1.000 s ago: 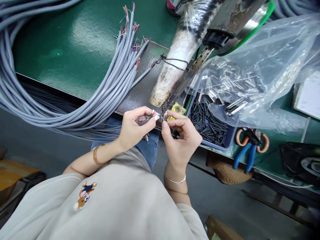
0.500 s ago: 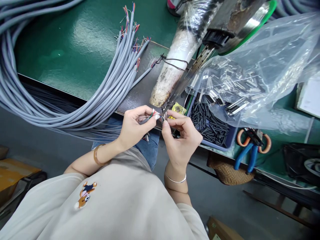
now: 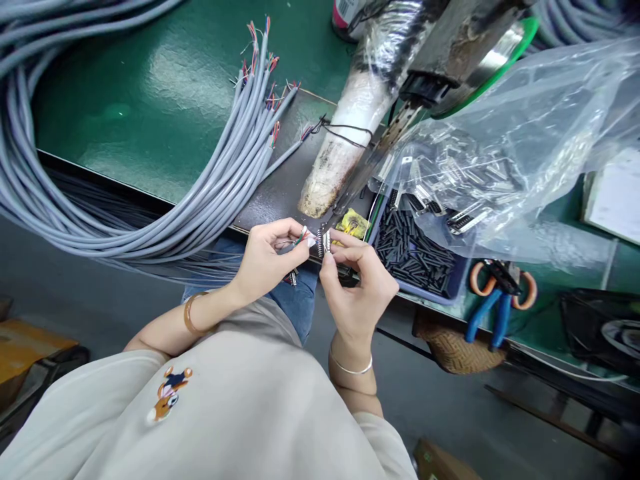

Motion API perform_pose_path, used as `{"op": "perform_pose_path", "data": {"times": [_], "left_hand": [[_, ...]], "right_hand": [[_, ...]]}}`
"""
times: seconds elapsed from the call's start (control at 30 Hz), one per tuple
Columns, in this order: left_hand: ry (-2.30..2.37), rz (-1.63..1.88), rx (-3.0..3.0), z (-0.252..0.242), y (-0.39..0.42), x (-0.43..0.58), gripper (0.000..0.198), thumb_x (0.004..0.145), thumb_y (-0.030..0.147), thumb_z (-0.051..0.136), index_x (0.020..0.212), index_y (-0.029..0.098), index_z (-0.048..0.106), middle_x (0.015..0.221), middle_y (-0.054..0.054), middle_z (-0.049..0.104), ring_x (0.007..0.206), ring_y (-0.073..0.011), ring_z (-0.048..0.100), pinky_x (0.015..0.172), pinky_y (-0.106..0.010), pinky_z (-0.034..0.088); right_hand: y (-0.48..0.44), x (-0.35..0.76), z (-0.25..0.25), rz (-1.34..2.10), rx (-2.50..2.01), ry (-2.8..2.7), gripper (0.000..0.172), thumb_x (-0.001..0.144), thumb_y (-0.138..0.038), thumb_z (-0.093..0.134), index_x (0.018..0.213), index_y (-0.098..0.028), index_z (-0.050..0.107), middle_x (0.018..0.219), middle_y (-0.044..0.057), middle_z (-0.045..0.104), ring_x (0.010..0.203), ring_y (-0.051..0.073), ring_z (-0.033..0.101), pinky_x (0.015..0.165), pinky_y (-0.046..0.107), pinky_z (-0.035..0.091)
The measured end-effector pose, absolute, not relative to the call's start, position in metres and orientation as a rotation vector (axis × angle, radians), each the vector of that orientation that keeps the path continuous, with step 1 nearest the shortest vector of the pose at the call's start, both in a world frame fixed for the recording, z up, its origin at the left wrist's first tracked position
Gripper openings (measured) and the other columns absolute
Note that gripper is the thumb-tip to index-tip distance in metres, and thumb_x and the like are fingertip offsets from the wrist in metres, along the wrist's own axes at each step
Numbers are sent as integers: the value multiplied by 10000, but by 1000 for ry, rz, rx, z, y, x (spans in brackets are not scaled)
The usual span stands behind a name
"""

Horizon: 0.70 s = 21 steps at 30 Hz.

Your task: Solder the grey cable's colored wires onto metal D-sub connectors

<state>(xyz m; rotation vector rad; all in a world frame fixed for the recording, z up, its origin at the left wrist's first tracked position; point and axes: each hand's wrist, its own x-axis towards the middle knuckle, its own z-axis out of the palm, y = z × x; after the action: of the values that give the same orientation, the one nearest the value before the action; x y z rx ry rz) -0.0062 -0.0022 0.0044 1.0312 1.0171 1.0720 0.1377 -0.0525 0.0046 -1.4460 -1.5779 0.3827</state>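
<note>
My left hand (image 3: pixel 273 257) is closed, pinching thin coloured wires (image 3: pixel 303 235) between thumb and forefinger. My right hand (image 3: pixel 357 277) grips a small multi-pin connector (image 3: pixel 323 241) by its right side, with the row of pins facing the wires. The wire tips are close to the pins; whether they touch I cannot make out. Just above the connector is the dark tip of a soldering iron (image 3: pixel 345 190), beside a white wrapped tube (image 3: pixel 330 167). A yellow sponge-like piece (image 3: pixel 353 225) lies behind my right fingers. Another connector (image 3: pixel 293 277) hangs below my left hand.
A bundle of grey cables (image 3: pixel 215 173) curves across the left of the green bench (image 3: pixel 135 100). On the right are a bin (image 3: pixel 463 277) of short black sleeves (image 3: pixel 410 250), a clear bag (image 3: pixel 550 133) of connectors and blue-orange pliers (image 3: pixel 495 300). A solder spool (image 3: pixel 520 47) stands behind.
My right hand has shifted slightly left and down with the connector, which is now a little away from the iron's tip. My left hand still pinches the wires. The view has moved slightly.
</note>
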Motion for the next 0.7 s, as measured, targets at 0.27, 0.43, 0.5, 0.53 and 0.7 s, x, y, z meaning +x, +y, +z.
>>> {"op": "perform_pose_path", "data": {"times": [0.27,0.43,0.5,0.53,0.7], "left_hand": [[927,927,913,7,-12,-12,130,730,180,797,754,123,683,658,12,651,540,-51,541,515,-145,453],[800,1005,1023,4,-22,-20,227,764,181,792,968,150,698,793,-22,737,673,-89,672,626,-153,541],[719,1032,1152,4,-26,-26,168,815,189,750,978,153,731,871,-62,778,764,-126,724,700,-191,582],[684,1027,1232,4,-28,-28,130,842,186,724,963,153,756,899,-78,793,789,-140,736,719,-208,591],[721,960,1354,6,-32,-32,146,864,143,686,935,149,813,904,-93,818,791,-157,752,683,-212,580]], "right_hand": [[-70,141,9,550,-1560,-1451,66,960,-224,637,938,-233,576,928,-11,759,595,78,659,592,209,530],[-72,142,17,741,-1529,-1349,138,940,-288,670,849,-226,586,660,-66,595,522,66,510,500,188,411],[-70,145,18,929,-1428,-1214,181,938,-334,675,838,-227,569,659,-60,616,488,62,474,444,179,363],[-69,147,19,1027,-1369,-1154,211,933,-366,683,833,-229,558,645,-62,615,462,60,452,412,175,333],[-66,150,17,1129,-1312,-1122,258,914,-403,711,815,-229,547,601,-75,602,401,69,479,357,175,345]]}}
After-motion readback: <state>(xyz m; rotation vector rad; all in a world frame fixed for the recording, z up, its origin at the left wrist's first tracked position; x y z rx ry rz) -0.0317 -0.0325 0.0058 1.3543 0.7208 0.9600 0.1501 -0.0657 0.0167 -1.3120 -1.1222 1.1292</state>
